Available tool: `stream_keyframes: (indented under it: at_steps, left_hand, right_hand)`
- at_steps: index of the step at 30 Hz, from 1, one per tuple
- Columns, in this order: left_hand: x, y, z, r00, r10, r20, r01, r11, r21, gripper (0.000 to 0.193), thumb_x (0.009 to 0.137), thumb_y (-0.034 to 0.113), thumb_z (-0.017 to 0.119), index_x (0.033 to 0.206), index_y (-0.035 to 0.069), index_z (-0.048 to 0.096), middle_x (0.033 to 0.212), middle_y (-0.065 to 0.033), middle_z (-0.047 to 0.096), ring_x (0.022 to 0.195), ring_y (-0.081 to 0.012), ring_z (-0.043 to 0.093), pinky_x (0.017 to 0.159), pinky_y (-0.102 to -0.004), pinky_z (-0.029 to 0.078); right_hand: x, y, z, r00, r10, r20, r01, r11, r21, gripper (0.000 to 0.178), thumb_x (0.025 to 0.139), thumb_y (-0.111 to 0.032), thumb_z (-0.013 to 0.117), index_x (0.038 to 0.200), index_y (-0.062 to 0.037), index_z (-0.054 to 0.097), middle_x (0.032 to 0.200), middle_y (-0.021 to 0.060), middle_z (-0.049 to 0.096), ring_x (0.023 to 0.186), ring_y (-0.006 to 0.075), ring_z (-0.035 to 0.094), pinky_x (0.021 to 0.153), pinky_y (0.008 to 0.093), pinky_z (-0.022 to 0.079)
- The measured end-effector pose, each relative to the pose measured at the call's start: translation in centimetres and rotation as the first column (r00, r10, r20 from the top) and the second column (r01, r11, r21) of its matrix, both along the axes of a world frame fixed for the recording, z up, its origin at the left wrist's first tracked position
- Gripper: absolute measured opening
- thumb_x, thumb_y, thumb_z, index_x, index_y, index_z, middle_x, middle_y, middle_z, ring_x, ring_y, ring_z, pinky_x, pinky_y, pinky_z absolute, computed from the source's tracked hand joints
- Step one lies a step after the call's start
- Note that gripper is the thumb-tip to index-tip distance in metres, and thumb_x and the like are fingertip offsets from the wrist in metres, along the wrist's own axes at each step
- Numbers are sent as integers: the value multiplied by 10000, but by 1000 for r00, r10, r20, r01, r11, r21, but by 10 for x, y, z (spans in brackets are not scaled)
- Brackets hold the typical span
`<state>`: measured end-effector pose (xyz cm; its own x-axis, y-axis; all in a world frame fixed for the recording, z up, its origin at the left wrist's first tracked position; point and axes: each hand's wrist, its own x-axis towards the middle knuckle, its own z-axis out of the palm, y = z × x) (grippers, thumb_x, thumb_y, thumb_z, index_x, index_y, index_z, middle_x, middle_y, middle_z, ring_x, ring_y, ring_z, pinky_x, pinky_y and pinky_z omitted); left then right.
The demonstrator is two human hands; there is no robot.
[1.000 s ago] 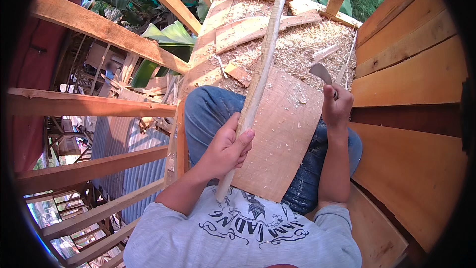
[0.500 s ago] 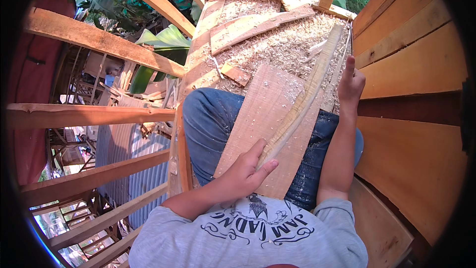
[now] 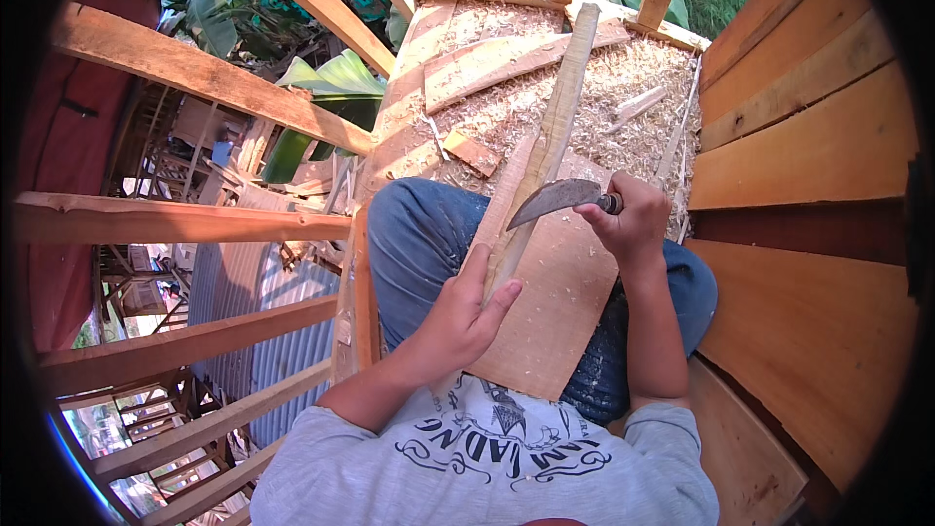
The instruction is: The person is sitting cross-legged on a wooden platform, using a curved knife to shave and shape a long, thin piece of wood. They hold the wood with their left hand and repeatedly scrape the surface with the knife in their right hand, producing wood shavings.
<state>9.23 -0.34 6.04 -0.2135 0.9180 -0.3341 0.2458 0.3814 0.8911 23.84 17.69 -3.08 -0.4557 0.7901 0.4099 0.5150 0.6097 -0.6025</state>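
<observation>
Currently my left hand grips the near part of a long wooden strip. Strip slants away from me above a flat board on my lap, far end over the wood shavings. My right hand is wrapped round the handle of a curved knife; blade crosses the strip's nearer half, can't tell if it's touching.

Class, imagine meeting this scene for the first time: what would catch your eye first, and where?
Probably the curved knife in the right hand, its blade over the long wooden strip near the centre. The left hand holds that strip's lower part above a flat board. Beyond, pale shavings lie thickly scattered.
</observation>
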Motion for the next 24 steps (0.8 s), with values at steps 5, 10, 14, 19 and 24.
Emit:
stream_keyframes:
  at_steps: [5,10,14,19,24]
  left_hand:
    - [3,4,2,1000,-8,-15,9,1000,8,254,945,163,502,1030,-39,373,768,-250,540,714,-326,617,625,-363,446]
    - [2,4,7,1000,-13,24,16,996,-93,269,947,161,498,1055,-50,372,776,-272,535,740,-340,609,640,-377,442]
    - [13,-24,-17,983,-140,118,137,990,32,235,968,155,469,1134,14,383,633,1,451,491,-28,414,425,-196,337]
    - [-17,0,-5,766,163,622,-49,979,-196,195,999,247,408,1124,98,390,595,21,350,420,-29,311,363,-178,273]
    - [-20,10,-1,680,181,711,-45,978,-205,207,1003,286,394,1083,95,390,613,11,376,400,-32,294,342,-189,258]
  right_hand:
    - [2,5,-1,999,-48,3,48,998,39,741,617,-788,597,533,-69,441,440,49,397,389,239,460,397,342,364]
    - [4,10,-10,998,-52,-39,56,991,119,742,699,-753,575,525,-49,417,439,42,356,383,195,409,413,353,335]
    - [42,71,-12,861,-499,-96,413,797,-441,711,915,-630,390,563,-19,299,516,-9,252,523,97,263,468,360,211]
    - [33,29,-5,949,-214,-231,131,936,-328,691,849,-595,540,570,23,409,466,60,310,481,124,319,453,353,278]
    - [-13,-18,14,983,147,-109,-160,980,-117,710,677,-715,632,512,-44,468,426,80,397,383,262,463,403,361,360]
